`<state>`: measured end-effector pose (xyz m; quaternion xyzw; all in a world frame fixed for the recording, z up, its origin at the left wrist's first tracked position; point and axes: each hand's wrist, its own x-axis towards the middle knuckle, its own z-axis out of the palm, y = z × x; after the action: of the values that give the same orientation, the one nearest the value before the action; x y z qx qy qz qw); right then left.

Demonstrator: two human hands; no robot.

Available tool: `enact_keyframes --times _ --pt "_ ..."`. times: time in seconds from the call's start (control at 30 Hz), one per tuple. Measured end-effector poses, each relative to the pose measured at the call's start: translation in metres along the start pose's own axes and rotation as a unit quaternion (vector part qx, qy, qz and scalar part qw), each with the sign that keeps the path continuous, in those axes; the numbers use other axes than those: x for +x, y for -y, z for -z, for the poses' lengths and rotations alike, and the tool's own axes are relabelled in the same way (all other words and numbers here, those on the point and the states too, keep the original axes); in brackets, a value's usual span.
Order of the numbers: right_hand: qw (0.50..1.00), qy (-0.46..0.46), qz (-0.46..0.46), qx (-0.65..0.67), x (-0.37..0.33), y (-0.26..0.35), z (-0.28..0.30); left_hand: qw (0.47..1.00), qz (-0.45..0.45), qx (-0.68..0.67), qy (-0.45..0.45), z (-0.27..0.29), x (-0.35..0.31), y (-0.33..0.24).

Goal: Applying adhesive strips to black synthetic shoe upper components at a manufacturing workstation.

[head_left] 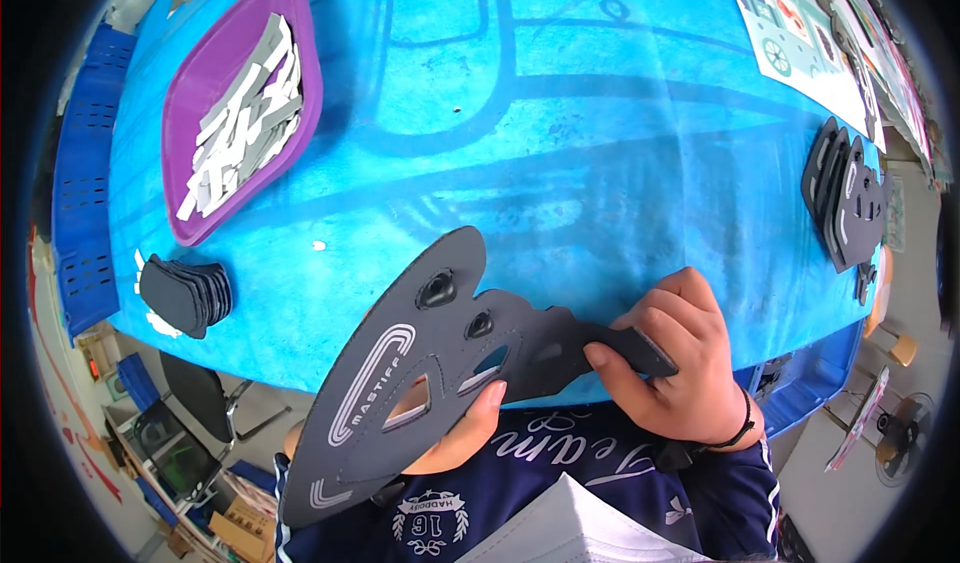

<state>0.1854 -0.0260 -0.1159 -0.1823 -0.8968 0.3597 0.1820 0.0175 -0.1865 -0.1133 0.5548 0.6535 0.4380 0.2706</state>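
I hold a large flat black shaped piece (400,383) with cut-out slots and silver line markings over the table's near edge. My left hand (455,433) sits under it, with fingers showing through the openings. My right hand (680,363) grips the piece's narrow right end between thumb and fingers. A black band circles my right wrist.
A blue cloth covers the table (560,133). A purple tray (190,93) with several grey strips sits far left. A stack of small black pieces (185,293) lies near the left edge. A stack of larger black pieces (845,198) rests at the right edge. Printed sheets (800,23) lie at top right.
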Motion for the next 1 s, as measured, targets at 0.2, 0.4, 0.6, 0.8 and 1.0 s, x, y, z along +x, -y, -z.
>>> enact_keyframes --times 0.2,0.4,0.6,0.8,1.0 --pt "1.0 -0.018 -0.004 -0.025 -0.001 -0.005 -0.005 0.998 0.062 0.01 0.004 -0.007 0.009 0.009" --pt "0.999 -0.017 -0.011 -0.029 -0.001 -0.003 -0.003 0.998 0.031 0.049 0.002 -0.007 0.012 0.002" --pt "0.999 -0.023 0.009 -0.039 -0.001 -0.001 -0.005 0.997 0.048 0.052 0.009 -0.007 0.012 -0.001" --pt "0.998 -0.027 0.012 -0.058 -0.001 -0.003 -0.008 0.996 0.035 0.08 -0.012 -0.012 0.015 0.004" --pt "0.988 0.008 0.061 -0.14 -0.006 -0.001 -0.01 0.977 -0.016 0.203 0.068 -0.012 0.011 0.012"
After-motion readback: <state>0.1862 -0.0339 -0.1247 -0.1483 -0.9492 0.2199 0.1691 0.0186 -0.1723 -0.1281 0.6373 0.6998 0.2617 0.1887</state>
